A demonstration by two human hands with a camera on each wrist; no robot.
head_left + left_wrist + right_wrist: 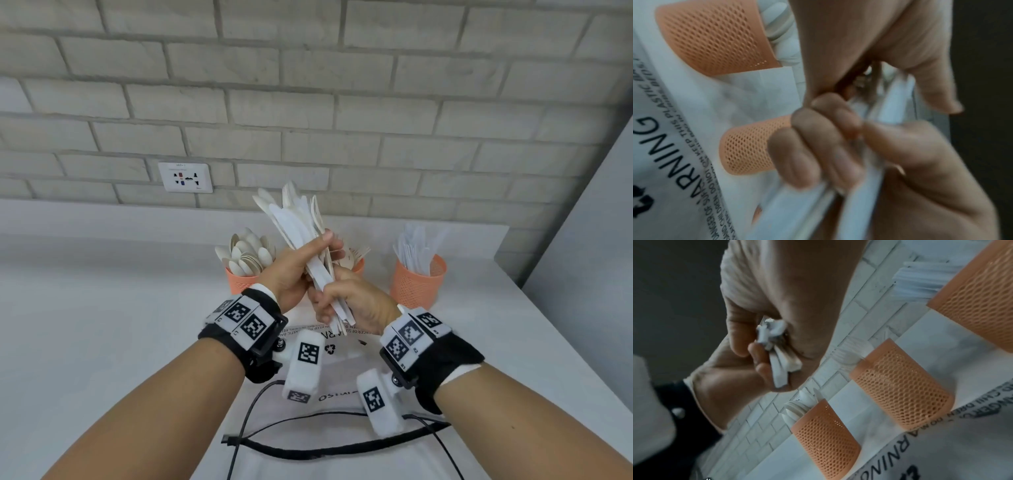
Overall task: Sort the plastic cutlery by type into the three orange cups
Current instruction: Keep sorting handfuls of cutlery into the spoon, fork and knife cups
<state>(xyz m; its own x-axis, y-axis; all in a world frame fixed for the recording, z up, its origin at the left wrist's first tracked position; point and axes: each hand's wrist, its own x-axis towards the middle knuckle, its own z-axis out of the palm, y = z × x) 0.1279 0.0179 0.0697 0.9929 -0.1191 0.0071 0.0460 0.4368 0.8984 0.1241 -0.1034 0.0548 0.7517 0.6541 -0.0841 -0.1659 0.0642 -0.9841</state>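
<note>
Both fists wrapped round one mixed bundle of cutlery [301,240], raised above the tabletop [102,308]: left hand [294,270] mid-bundle, right hand [352,301] at the handle ends. Risk: smooth handles fanning loose, pieces dropping onto the plastic bag [342,373]. Spoon cup [239,277] and knife cup [418,284] already crowded; fork cup [358,265] mostly hidden, so easy mis-sort.

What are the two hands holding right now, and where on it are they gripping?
Both hold one bundle of white plastic cutlery. The right hand grips the handle ends at the bottom; the left hand grips the handles just above it.
</note>
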